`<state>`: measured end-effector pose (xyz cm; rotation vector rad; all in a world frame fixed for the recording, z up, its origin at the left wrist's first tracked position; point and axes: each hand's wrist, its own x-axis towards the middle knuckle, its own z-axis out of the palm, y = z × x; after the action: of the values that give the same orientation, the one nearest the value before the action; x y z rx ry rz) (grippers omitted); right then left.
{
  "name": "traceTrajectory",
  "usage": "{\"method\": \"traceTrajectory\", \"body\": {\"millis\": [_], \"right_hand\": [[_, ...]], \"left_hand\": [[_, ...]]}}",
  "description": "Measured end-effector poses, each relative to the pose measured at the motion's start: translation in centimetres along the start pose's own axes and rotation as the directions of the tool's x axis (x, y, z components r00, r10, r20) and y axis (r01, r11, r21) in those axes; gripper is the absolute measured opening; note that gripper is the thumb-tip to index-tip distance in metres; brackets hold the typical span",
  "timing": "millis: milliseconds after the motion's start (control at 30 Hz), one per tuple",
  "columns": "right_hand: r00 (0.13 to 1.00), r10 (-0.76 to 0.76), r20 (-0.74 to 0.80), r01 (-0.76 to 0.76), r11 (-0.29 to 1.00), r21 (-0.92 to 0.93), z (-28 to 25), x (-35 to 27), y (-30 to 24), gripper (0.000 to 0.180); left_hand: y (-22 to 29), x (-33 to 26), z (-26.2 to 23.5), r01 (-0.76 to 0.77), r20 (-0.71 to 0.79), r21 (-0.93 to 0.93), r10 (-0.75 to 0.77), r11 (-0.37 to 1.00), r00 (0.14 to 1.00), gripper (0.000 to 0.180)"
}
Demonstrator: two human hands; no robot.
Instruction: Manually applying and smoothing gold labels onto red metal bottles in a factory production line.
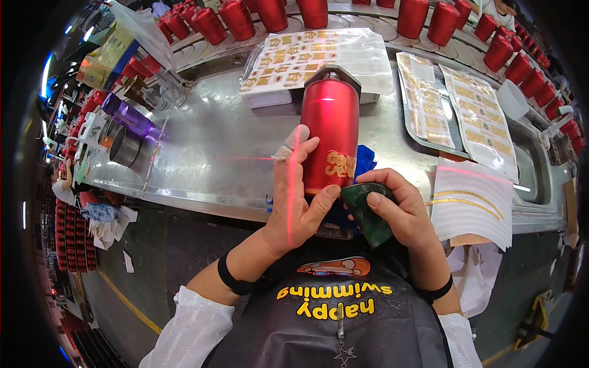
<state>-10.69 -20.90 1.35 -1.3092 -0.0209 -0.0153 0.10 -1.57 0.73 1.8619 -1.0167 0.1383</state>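
A shiny red metal bottle (330, 122) lies in front of me with its far end against a black hexagonal block (351, 80). Gold decorative lettering (340, 165) sits near its close end. My left hand (297, 205) grips the bottle's left side, the thumb along its lower edge; pale covers wrap some fingertips. In my right hand (402, 205) a dark green flat scraper (370, 216) is pinched between thumb and fingers, its edge beside the bottle's lower right, by the gold lettering. Blue cloth-like material (365, 158) shows behind the bottle, partly hidden.
A stack of gold-printed transfer sheets (307, 52) lies behind the bottle. To the right are a metal tray (451, 144) with more sheets, a white sheet with gold strips (469, 211) and a sink (534, 165). A purple bottle (132, 116) stands left. Red cups (442, 24) line the conveyor.
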Motion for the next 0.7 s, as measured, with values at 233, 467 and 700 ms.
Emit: {"method": "traceTrajectory", "body": {"millis": [233, 467, 700], "right_hand": [[1.000, -0.021, -0.001, 0.021, 1.000, 0.000, 0.1, 0.0, 0.0, 0.030], [0.999, 0.027, -0.028, -0.028, 0.999, -0.039, -0.1, -0.1, 0.0, 0.029], [0.998, 0.044, -0.047, -0.044, 0.999, -0.017, -0.1, -0.1, 0.1, 0.029]], "left_hand": [[0.2, 0.0, 0.0, 0.003, 0.005, 0.032, -0.003, 0.999, 1.000, 0.064], [-1.2, -2.5, -0.6, -0.026, -0.150, -0.328, -0.025, 0.944, 0.988, 0.049], [-1.7, -4.8, -0.9, -0.257, -0.172, 0.233, 0.300, 0.938, 0.938, 0.026]]}}
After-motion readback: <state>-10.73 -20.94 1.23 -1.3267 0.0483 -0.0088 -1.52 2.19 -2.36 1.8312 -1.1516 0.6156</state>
